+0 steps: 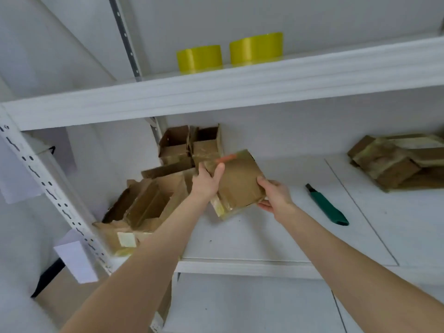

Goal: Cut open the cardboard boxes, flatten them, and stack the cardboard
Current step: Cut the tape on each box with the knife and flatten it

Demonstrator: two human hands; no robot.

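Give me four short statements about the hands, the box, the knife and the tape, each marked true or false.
1. The left hand and the right hand hold one cardboard box. True.
2. The green knife is in the right hand. False: it lies on the lower shelf, right of the box.
3. Two yellow tape rolls stand on the upper shelf. True.
4. The flattened cardboard lies at the lower shelf's left end. False: it lies at the right; opened boxes are left.

- A squat yellow tape roll (199,57) and a second yellow tape roll (256,48) stand near each other on the white metal upper shelf (216,97).
- A white perforated steel upright (48,188) slants down the left side.
- A white paper sheet (77,260) sits low beside that upright.
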